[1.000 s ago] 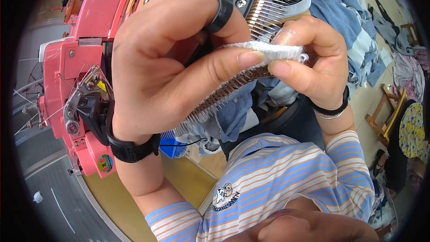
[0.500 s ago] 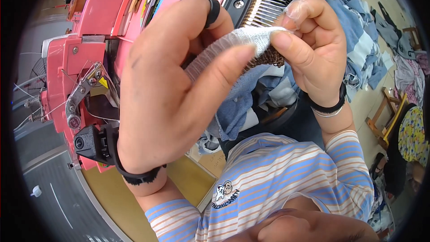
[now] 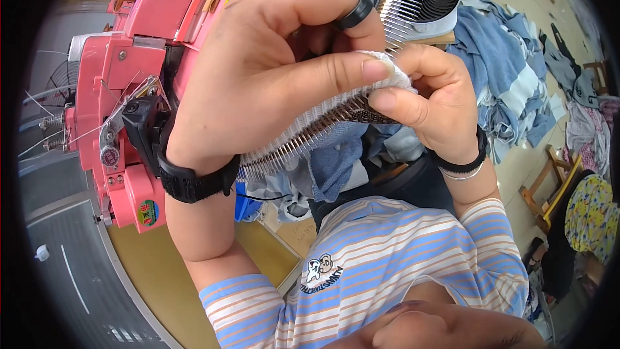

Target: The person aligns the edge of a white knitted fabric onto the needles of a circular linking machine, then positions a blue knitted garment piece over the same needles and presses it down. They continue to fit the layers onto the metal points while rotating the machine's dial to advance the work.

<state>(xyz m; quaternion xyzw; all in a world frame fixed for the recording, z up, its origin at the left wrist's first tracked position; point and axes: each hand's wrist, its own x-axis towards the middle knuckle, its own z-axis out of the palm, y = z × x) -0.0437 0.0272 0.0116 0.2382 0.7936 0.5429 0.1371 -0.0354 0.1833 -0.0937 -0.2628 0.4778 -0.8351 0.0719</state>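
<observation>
Both hands [image 3: 271, 77] [image 3: 439, 106] pinching white knit strip [image 3: 394, 71] over needle row [image 3: 310, 129]

The person wears a short-sleeved shirt [image 3: 413, 265] with light blue, white and orange stripes and a small cartoon print on the chest. The left hand [image 3: 271, 71] has a black ring on one finger and a black wristband. The right hand [image 3: 433, 100] has a thin black band at the wrist.
</observation>
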